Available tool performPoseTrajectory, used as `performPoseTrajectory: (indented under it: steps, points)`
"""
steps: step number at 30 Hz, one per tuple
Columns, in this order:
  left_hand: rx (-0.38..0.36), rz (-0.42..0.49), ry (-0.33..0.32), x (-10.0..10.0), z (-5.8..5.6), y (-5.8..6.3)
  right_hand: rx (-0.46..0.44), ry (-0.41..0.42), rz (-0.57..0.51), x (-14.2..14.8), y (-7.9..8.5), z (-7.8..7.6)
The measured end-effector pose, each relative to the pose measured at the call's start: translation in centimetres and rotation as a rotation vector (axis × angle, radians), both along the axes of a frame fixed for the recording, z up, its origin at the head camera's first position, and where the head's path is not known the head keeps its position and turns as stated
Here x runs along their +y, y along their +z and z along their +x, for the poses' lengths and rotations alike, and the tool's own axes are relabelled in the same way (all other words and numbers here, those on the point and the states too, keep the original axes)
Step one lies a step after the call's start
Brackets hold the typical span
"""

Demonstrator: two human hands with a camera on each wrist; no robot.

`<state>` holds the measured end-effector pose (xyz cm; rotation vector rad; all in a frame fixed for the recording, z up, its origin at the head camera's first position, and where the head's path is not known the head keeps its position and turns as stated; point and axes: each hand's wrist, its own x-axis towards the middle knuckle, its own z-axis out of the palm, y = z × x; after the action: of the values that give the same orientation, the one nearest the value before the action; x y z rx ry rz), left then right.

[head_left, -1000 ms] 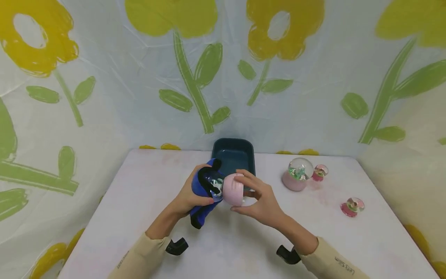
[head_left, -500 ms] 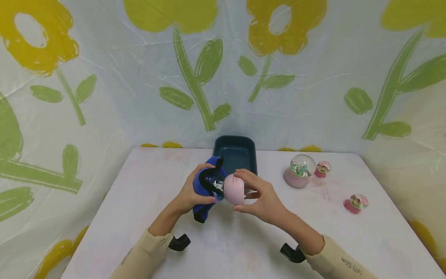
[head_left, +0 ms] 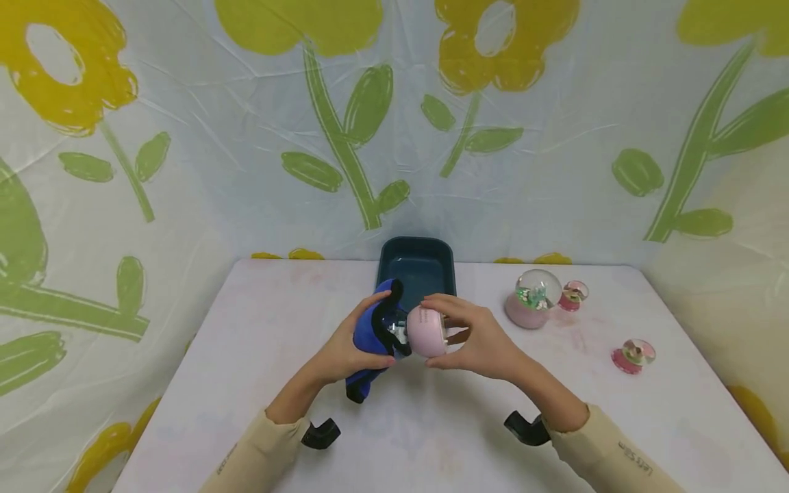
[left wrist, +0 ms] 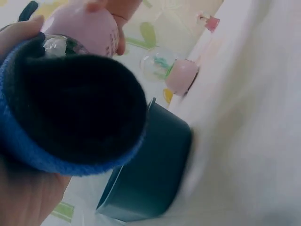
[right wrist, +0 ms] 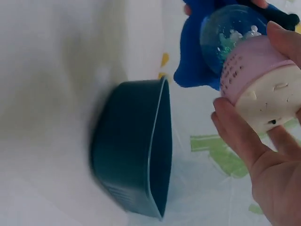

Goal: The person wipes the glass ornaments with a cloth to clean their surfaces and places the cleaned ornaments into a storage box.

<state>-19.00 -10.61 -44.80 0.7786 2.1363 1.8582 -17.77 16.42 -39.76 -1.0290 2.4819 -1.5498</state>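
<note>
A snow globe with a pink base (head_left: 425,332) is held sideways between both hands above the table. My left hand (head_left: 342,349) holds a fuzzy blue cloth (head_left: 368,335) with black edging around the clear dome, its thumb along the near side. My right hand (head_left: 487,339) grips the base, fingers over the top and thumb below. Small figures and green bits show inside the dome (right wrist: 225,35) in the right wrist view, where the base's cream underside (right wrist: 268,99) faces that palm. From the left wrist, a dark fold of the cloth (left wrist: 80,108) hides most of the dome.
Behind the hands stands a dark teal bin (head_left: 416,266). At the right are another snow globe (head_left: 524,315) on a pink base and two small ones, one (head_left: 574,296) beside it and one (head_left: 633,356) nearer. A flowered sheet (head_left: 246,137) hangs behind the table.
Both hands have shifted slightly right with the globe and cloth. The base has turned, bringing its lettering into view, and the cloth now covers more of the dome.
</note>
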Motion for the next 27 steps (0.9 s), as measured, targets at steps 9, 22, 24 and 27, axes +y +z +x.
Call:
performPoseTrajectory:
  steps: [9,22,24,27]
  points:
    - [0.037,0.018,-0.059,-0.4,0.0,0.6,-0.216,-0.054,-0.062,-0.1,-0.1,0.1]
    - [0.155,-0.008,0.105,0.8,0.3,0.7,0.360,-0.124,0.100,-1.7,-1.2,2.1]
    - [0.169,-0.029,0.141,1.0,0.4,0.9,0.587,-0.110,0.205,-1.9,-1.1,2.2]
    - [0.160,-0.051,0.159,1.0,0.4,1.0,0.790,-0.060,0.259,-2.0,-1.2,1.8]
